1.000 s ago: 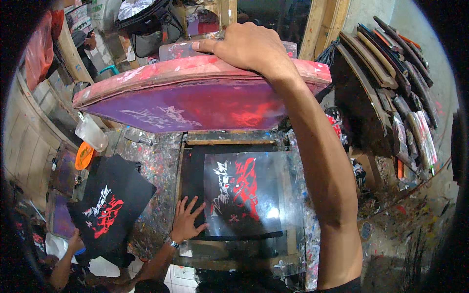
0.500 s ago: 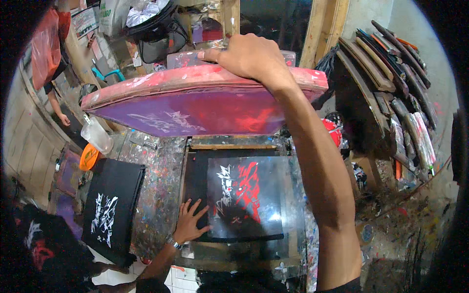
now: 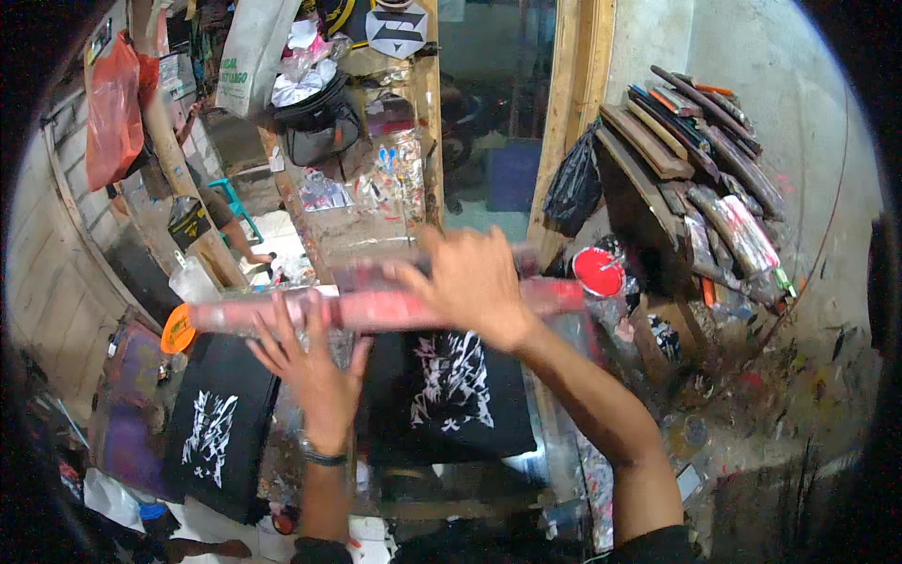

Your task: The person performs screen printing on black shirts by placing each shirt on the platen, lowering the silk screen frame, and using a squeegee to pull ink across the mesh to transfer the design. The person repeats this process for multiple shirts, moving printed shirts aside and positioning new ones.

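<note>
A screen-printing frame (image 3: 376, 311) with a red-stained wooden edge is tilted up at the far side of the work board, blurred by motion. My right hand (image 3: 481, 287) is closed over its top edge, right of the middle. My left hand (image 3: 315, 376) has its fingers spread, fingertips overlapping the frame's left part; whether they touch it is unclear. Below the frame lies a black cloth (image 3: 395, 414) with a white jagged print (image 3: 453, 383). To the left, another black cloth (image 3: 249, 395) bears a similar white print (image 3: 209, 428).
An orange lid-like piece (image 3: 177, 329) and a translucent jug (image 3: 192, 280) stand beyond the left cloth. Right of the frame sits an open pot of red paint (image 3: 599, 272). Long boards (image 3: 648, 141) are stacked at the right wall. Another person's arm (image 3: 235, 230) shows at the far left.
My left hand has risen from the cloth's left edge to the frame. The frame's coloured mesh has turned out of sight. The clear sheet with the red print no longer shows over the cloth.
</note>
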{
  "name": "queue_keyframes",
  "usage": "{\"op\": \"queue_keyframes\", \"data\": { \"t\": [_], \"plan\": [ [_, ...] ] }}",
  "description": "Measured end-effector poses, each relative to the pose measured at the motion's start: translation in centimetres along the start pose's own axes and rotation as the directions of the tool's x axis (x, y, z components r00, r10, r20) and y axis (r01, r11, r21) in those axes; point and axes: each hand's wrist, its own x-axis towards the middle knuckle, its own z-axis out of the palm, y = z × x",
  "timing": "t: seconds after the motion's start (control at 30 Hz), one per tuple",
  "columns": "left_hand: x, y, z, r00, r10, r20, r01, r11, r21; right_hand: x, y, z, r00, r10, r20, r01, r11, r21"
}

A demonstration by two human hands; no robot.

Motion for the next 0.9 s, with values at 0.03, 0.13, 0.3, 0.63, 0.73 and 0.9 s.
{"op": "queue_keyframes", "data": {
  "t": [0.03,0.13,0.3,0.63,0.73,0.9],
  "plan": [
    [-0.4,-2.1,-0.3,1.0,0.001,0.001,-0.001,1.0,-0.01,-3.6,-0.7,0.2,1.0,-0.013,-0.016,0.013,0.999,-0.031],
    [-8.2,-6.3,-0.3,0.651,0.39,0.651,-0.175,0.912,-0.371,-14.2,-2.2,2.5,0.991,-0.101,0.085,0.104,0.994,-0.029],
    [-24.3,-8.7,2.0,0.544,0.457,0.704,-0.057,0.857,-0.512,-24.0,-0.9,10.9,0.679,-0.039,0.733,-0.077,0.989,0.125],
    [-26.2,-8.0,2.7,0.582,0.448,0.678,-0.11,0.87,-0.481,-22.3,4.2,23.3,0.952,-0.141,0.271,0.21,0.947,-0.244],
    [-26.4,-8.4,2.5,0.625,0.413,0.662,-0.063,0.872,-0.485,-14.2,9.7,27.3,0.88,0.101,0.465,-0.051,0.992,-0.119],
    [-28.2,-9.5,3.7,0.731,0.394,0.557,-0.08,0.861,-0.503,-13.4,9.8,27.9,0.949,-0.116,0.292,0.148,0.985,-0.088]
  ]
}}
